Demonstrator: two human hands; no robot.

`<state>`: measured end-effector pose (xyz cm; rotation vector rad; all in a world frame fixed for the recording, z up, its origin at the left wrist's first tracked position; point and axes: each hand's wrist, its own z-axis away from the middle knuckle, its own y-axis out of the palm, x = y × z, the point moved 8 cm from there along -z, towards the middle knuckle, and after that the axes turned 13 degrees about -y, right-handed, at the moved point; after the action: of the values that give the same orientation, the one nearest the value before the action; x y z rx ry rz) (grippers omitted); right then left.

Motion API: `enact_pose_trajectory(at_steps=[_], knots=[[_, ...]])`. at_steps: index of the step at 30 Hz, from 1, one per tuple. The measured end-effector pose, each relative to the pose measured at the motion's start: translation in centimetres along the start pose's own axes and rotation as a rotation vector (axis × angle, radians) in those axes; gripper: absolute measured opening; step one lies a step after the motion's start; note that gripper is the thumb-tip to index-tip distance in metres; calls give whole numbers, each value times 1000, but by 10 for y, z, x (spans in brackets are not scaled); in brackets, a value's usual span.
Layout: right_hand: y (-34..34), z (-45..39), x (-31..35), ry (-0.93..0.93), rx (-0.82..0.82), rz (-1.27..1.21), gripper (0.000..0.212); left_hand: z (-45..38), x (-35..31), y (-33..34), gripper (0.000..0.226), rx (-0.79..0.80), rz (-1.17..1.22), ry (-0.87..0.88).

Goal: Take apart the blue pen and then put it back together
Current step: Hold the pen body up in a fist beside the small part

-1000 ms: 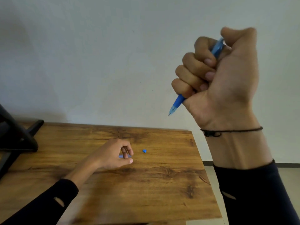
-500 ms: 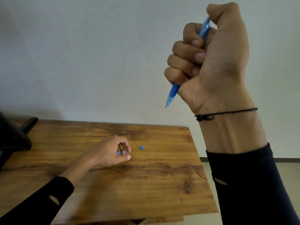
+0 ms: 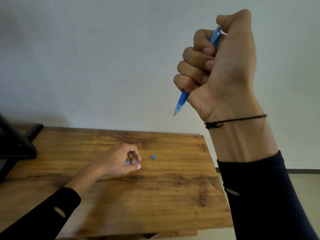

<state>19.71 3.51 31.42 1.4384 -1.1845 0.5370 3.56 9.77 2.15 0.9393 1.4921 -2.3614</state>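
Observation:
My right hand (image 3: 223, 64) is raised high in front of the wall, clenched in a fist around the blue pen (image 3: 181, 99), whose tip points down and left. The thumb presses on the pen's top end. My left hand (image 3: 121, 160) rests on the wooden table (image 3: 155, 196) with its fingers curled around a small pale blue pen part (image 3: 129, 162), mostly hidden by the fingers. A tiny blue piece (image 3: 153, 157) lies loose on the table just right of that hand.
A black stand or device (image 3: 15, 144) occupies the table's far left. The table's right edge (image 3: 218, 179) drops to the floor beside my right forearm. A plain wall rises behind the table.
My right hand lifted with the pen, then came slightly back down, and the pen now stands steeper. My left hand stays at the pale blue part on the table.

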Motion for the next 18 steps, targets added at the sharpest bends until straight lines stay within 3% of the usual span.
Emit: enact_pose_trajectory(at_steps=[18], knots=[[-2, 0, 1, 1, -4, -51, 51, -1, 3, -1, 15, 0, 7, 15]])
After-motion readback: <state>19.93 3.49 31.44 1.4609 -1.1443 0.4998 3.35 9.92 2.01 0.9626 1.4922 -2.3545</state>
